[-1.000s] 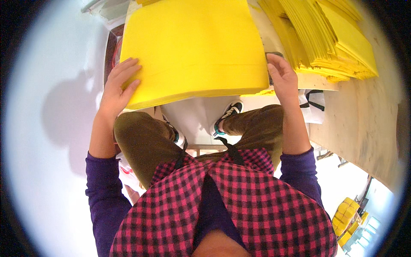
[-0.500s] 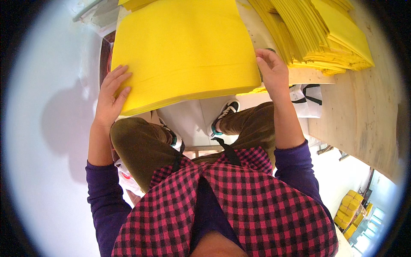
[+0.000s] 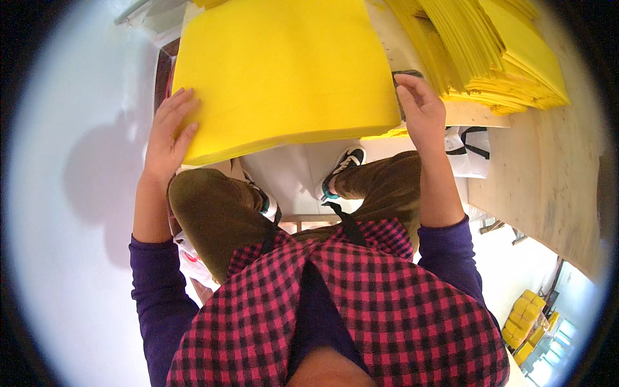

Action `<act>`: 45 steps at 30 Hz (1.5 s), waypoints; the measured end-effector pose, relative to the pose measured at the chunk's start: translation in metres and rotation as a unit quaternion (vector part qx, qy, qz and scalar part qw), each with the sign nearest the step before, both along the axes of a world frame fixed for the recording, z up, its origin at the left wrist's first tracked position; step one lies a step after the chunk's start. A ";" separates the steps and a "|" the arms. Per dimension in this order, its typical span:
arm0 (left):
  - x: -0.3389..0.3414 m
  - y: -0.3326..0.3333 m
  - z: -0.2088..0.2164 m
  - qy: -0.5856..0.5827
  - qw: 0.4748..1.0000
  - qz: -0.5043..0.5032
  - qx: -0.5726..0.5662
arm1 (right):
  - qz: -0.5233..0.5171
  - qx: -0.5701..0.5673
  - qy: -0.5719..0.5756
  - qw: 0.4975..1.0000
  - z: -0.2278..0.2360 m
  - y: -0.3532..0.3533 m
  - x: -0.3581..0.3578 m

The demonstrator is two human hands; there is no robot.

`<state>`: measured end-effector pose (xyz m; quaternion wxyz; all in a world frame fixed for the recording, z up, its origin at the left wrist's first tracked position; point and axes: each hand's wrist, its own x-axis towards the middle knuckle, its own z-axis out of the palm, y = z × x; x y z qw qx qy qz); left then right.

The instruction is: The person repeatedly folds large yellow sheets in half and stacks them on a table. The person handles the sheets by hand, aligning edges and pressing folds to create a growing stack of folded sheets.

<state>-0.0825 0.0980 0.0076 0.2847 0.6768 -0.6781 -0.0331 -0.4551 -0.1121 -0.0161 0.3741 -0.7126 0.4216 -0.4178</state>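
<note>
A thick stack of yellow felt-like fabric sheets (image 3: pixel 284 71) lies in front of me, its near edge overhanging above my knees. My left hand (image 3: pixel 169 132) rests at the stack's left edge, fingers apart and the tips on the top sheet. Just off the right edge, my right hand (image 3: pixel 422 116) is raised with loosely bent fingers, thumb and forefinger apart, and nothing visible between them. A dark flat object (image 3: pixel 398 97) lies beside the stack, partly behind my right fingers; I cannot make out its kind.
Folded yellow fabric pieces (image 3: pixel 496 58) are piled at the far right on a wooden table (image 3: pixel 535 174). Below the table edge hangs a white bag with black handles (image 3: pixel 469 151). A pale wall (image 3: pixel 77 193) stands close on my left. Yellow bundles (image 3: pixel 523 319) sit at the lower right.
My right hand has moved slightly right, away from the stack's edge, uncovering more of the dark object. My left hand stays at the left edge. The whole view has shifted a little.
</note>
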 end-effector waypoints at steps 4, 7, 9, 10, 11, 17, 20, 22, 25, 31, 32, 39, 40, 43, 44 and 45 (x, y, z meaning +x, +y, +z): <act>0.001 0.013 0.002 0.022 0.999 0.033 -0.029 | 0.036 -0.084 0.046 0.995 0.009 0.005 -0.002; 0.002 0.022 0.002 0.058 0.995 0.071 -0.040 | 0.053 -0.112 0.058 0.991 0.015 0.008 0.001; 0.004 0.025 0.002 0.081 0.992 0.087 -0.043 | 0.061 -0.112 0.066 0.990 0.018 0.010 0.005; 0.005 0.024 0.002 0.090 0.991 0.091 -0.044 | 0.067 -0.097 0.060 0.991 0.019 0.010 0.007; 0.006 0.023 0.002 0.100 0.990 0.093 -0.046 | 0.067 -0.106 0.074 0.989 0.020 0.011 0.010; 0.005 0.015 0.009 0.111 0.990 0.073 -0.051 | 0.059 -0.108 0.094 0.988 0.023 0.014 0.011; 0.000 0.012 0.012 0.100 0.992 0.063 -0.053 | 0.055 -0.097 0.075 0.991 0.020 0.015 0.005; -0.004 0.010 0.016 0.081 0.994 0.060 -0.051 | 0.048 -0.072 0.062 0.994 0.017 0.016 0.000; -0.014 0.005 0.022 0.069 0.996 0.028 -0.044 | 0.053 -0.085 0.050 0.994 0.011 0.017 -0.005; -0.043 -0.022 0.045 0.017 0.995 -0.085 -0.050 | 0.014 -0.008 0.019 1.000 -0.002 0.021 -0.022; -0.048 -0.029 0.049 0.008 0.993 -0.102 -0.054 | 0.007 -0.005 0.031 0.999 -0.004 0.021 -0.026; -0.078 -0.078 0.055 0.023 0.982 -0.174 -0.063 | -0.064 -0.040 0.101 0.992 -0.030 -0.018 -0.049; -0.083 -0.083 0.052 0.032 0.982 -0.175 -0.057 | -0.062 -0.087 0.131 0.986 -0.036 -0.027 -0.048; -0.097 -0.093 0.042 0.049 0.980 -0.188 -0.046 | -0.069 -0.190 0.246 0.948 -0.058 -0.046 -0.045; -0.100 -0.095 0.039 0.048 0.980 -0.190 -0.041 | -0.071 -0.191 0.267 0.942 -0.065 -0.049 -0.043; -0.103 -0.096 0.037 0.047 0.980 -0.191 -0.035 | -0.072 -0.183 0.295 0.935 -0.071 -0.051 -0.042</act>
